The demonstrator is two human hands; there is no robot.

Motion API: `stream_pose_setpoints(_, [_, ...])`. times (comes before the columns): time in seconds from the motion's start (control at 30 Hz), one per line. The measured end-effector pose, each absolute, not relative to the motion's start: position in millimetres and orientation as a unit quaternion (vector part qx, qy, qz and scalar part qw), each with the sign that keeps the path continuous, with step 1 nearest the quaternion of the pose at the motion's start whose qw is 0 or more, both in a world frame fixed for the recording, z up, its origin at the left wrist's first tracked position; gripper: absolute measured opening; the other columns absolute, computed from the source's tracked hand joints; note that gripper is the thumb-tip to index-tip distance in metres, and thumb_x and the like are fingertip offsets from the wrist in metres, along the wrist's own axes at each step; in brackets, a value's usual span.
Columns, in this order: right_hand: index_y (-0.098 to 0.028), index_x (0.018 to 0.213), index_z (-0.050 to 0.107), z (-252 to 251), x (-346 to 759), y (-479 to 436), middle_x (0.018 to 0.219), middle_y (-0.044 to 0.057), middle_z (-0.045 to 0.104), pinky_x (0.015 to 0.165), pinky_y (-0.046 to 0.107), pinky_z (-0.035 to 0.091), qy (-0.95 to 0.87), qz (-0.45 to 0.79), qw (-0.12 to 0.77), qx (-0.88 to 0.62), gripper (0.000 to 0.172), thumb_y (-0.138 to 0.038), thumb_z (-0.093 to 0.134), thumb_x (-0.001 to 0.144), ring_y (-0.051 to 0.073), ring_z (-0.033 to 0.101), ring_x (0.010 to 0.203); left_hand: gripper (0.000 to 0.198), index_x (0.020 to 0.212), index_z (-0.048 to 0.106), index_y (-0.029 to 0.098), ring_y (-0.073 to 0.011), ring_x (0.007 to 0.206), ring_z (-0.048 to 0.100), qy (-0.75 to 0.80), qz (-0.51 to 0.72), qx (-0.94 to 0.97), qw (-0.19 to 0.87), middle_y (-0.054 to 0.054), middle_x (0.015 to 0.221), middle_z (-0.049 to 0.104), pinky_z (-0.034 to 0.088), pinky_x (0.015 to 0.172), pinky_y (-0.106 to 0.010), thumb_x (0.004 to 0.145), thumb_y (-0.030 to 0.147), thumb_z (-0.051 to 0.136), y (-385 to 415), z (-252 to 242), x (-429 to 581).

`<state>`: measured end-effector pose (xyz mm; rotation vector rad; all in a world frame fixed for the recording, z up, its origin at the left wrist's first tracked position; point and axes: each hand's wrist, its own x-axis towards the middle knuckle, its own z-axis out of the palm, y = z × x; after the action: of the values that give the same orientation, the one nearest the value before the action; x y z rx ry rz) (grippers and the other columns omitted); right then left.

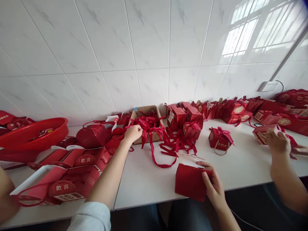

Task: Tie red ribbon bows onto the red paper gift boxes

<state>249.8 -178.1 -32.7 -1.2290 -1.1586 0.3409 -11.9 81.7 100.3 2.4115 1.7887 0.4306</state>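
My left hand (134, 133) reaches over the near left side of a cardboard box (151, 138) heaped with red ribbons (148, 121). Its fingers are pinched together on a ribbon at the heap's edge. Several ribbon ends trail over the box's front onto the table. In my right hand (213, 184) is a red gift box (190, 182), gripped at its right side between thumb and fingers. The flaps on top of this box stand open, showing their white inside, and it is held above the table's front edge.
A finished gift box with a bow (220, 138) stands right of the ribbons. Stacked red boxes (192, 115) line the tiled wall. Opened red cartons (72, 179) and a red basin (54, 133) lie left. A co-worker's hands (279, 141) handle another box at right.
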Motion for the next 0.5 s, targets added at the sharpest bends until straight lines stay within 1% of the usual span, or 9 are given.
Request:
stream_pose_setpoints(0.03, [-0.019,0.081,0.052,-34,250,-179,0.114,0.011,0.058,0.083,0.035,0.046,-0.513,0.148,0.652,-0.539,0.021,-0.035,0.047,0.093,0.024,0.056,0.107,0.024,0.097,0.063,0.019,-0.0236,0.091,0.064,0.593,0.13,0.793,0.05,-0.008,0.096,0.07,0.045,0.075,-0.029,0.084,0.03,0.046,90,105,-9])
stream_pose_setpoints(0.07, [-0.019,0.081,0.052,-34,249,-180,0.113,0.011,0.058,0.083,0.035,0.046,-0.515,0.145,0.652,-0.536,0.021,-0.034,0.047,0.093,0.024,0.056,0.108,0.029,0.107,0.06,0.019,-0.0251,0.095,0.063,0.599,0.119,0.79,0.045,-0.01,0.1,0.07,0.045,0.077,-0.03,0.08,0.027,0.051,98,109,-5])
stream_pose_setpoints(0.17, [-0.019,0.083,0.052,-36,248,-182,0.113,0.011,0.058,0.086,0.036,0.046,-0.52,0.144,0.654,-0.53,0.017,-0.032,0.046,0.093,0.024,0.056,0.109,0.073,0.135,0.04,0.016,-0.0301,0.102,0.062,0.61,0.076,0.787,0.043,-0.015,0.104,0.068,0.045,0.083,-0.035,0.067,0.015,0.064,122,117,9])
stream_pose_setpoints(0.23, [-0.02,0.085,0.053,-37,246,-183,0.113,0.011,0.058,0.087,0.037,0.046,-0.521,0.144,0.655,-0.528,0.016,-0.031,0.045,0.094,0.024,0.055,0.11,0.084,0.139,0.037,0.015,-0.0309,0.099,0.063,0.613,0.036,0.787,0.065,-0.016,0.099,0.069,0.045,0.085,-0.037,0.061,0.011,0.069,137,116,19])
stream_pose_setpoints(0.27, [-0.02,0.086,0.053,-37,245,-183,0.113,0.011,0.058,0.088,0.037,0.046,-0.521,0.145,0.656,-0.527,0.015,-0.031,0.045,0.094,0.024,0.055,0.111,0.082,0.137,0.04,0.015,-0.0304,0.096,0.064,0.614,0.018,0.785,0.082,-0.015,0.097,0.069,0.046,0.084,-0.038,0.061,0.011,0.071,143,114,24])
stream_pose_setpoints(0.3, [-0.02,0.087,0.053,-37,245,-183,0.114,0.011,0.058,0.089,0.037,0.046,-0.52,0.145,0.656,-0.528,0.015,-0.031,0.045,0.094,0.025,0.054,0.112,0.073,0.133,0.046,0.015,-0.0287,0.095,0.065,0.614,0.003,0.783,0.099,-0.014,0.098,0.069,0.047,0.084,-0.038,0.065,0.014,0.072,148,111,28])
stream_pose_setpoints(0.4, [-0.02,0.086,0.054,-38,244,-183,0.114,0.011,0.058,0.087,0.036,0.048,-0.516,0.15,0.657,-0.529,0.016,-0.032,0.046,0.093,0.025,0.055,0.113,0.037,0.117,0.057,0.015,-0.0213,0.096,0.063,0.614,-0.006,0.775,0.148,-0.01,0.108,0.065,0.051,0.085,-0.04,0.083,0.029,0.063,160,103,37])
stream_pose_setpoints(0.43, [-0.02,0.085,0.054,-38,244,-183,0.114,0.011,0.058,0.085,0.035,0.048,-0.512,0.153,0.658,-0.531,0.017,-0.033,0.046,0.093,0.025,0.055,0.112,0.032,0.114,0.058,0.015,-0.0195,0.097,0.062,0.611,0.004,0.775,0.161,-0.009,0.111,0.063,0.052,0.085,-0.04,0.087,0.032,0.058,163,103,39])
stream_pose_setpoints(0.5, [-0.02,0.084,0.055,-40,244,-183,0.114,0.012,0.058,0.082,0.034,0.05,-0.508,0.159,0.656,-0.535,0.018,-0.034,0.046,0.093,0.026,0.056,0.11,0.031,0.112,0.058,0.014,-0.0182,0.097,0.061,0.605,0.049,0.775,0.177,-0.008,0.113,0.06,0.053,0.084,-0.039,0.09,0.035,0.054,173,110,43])
